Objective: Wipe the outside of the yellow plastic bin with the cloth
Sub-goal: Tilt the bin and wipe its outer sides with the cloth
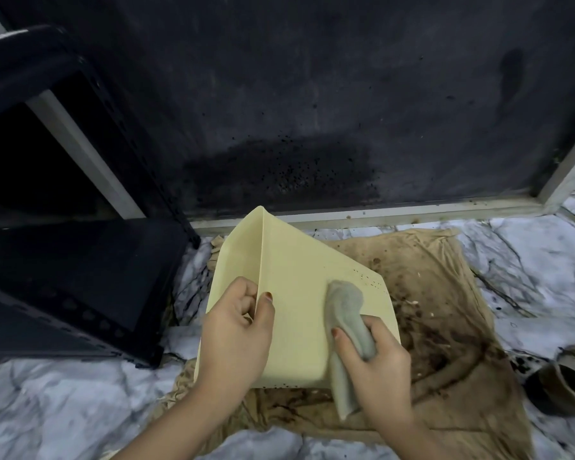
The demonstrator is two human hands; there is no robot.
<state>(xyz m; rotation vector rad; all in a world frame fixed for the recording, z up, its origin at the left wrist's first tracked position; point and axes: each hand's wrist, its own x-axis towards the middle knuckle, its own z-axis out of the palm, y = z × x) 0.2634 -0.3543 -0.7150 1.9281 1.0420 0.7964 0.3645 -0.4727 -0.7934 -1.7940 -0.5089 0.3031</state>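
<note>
The pale yellow plastic bin is tipped up above a stained brown sheet, one broad outer wall facing me. My left hand grips the bin's near rim edge, thumb on the outer wall and fingers curled inside. My right hand holds a bunched grey-green cloth pressed against the right part of that outer wall, with one end hanging down past the bin's lower edge. Small holes dot the wall near its right and bottom edges.
A dirty brown sheet with soil on it lies under the bin on the marbled white floor. A black metal shelf unit stands at left. A dark panel with a pale frame rises behind. A dark pot lies at right.
</note>
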